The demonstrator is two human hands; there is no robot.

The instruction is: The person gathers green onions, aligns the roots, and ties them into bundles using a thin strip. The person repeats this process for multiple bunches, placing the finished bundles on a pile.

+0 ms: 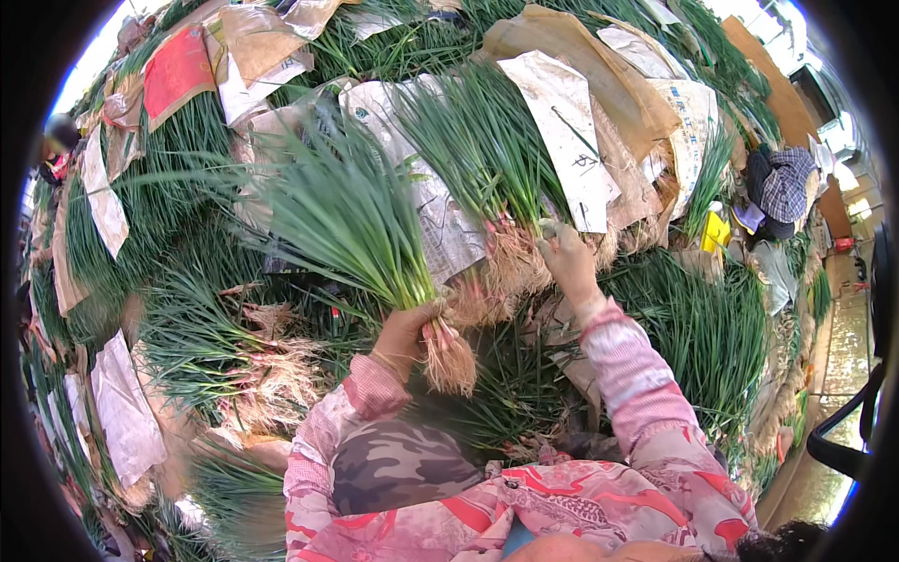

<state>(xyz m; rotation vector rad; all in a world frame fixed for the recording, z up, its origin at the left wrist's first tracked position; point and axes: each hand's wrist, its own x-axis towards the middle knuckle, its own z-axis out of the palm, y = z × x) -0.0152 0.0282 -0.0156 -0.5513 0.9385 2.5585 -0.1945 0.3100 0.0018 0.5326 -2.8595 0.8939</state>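
My left hand (409, 333) is closed around a bunch of spring onions (362, 221), just above the reddish bulbs. Their green leaves fan up and to the left, blurred at the tips, while pale roots (449, 362) hang below my fist. My right hand (570, 265) is at the lower right edge of another pile of spring onions (484, 147), beside its roots. Thumb and forefinger come close together there; whether a stalk is between them cannot be made out. That pile lies on a printed white woven sack (449, 235).
Loose spring onions (239, 358) lie at the left, more (692, 323) at the right. Paper sheets and sacks (583, 70) cover piles at the back. A person in a checked cap (786, 184) is at the right, near a yellow object (715, 230). My camouflage-clad knee (404, 460) is in front.
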